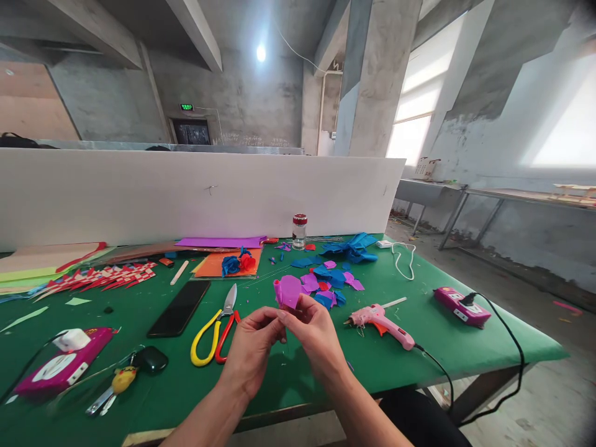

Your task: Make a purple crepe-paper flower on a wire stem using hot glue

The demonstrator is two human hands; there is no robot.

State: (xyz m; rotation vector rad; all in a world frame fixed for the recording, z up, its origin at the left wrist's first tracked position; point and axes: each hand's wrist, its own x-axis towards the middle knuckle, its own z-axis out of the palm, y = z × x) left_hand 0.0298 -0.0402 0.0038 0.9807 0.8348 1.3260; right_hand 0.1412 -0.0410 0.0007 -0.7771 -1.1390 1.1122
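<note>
A purple paper piece (pixel 289 290), curled at its left edge, is held up over the green table. My right hand (pixel 315 329) pinches its lower right edge. Close beside it, my left hand (pixel 254 344) has its fingertips pressed together at the paper's base, touching my right fingers. Scissors (pixel 229 301) with yellow and red handles lie left of my hands. A pink glue gun (pixel 384 323) rests to the right. Behind the held piece are purple paper scraps (pixel 354 281) and blue paper pieces (pixel 351 248).
Around the green table (pixel 274 397) are a black phone (pixel 179 308), a glass jar (pixel 299 233), an orange sheet with paper flowers (pixel 205 267), keys (pixel 123 379), and two magenta power strips (pixel 451 304), one at each side. A white board (pixel 186 192) stands behind.
</note>
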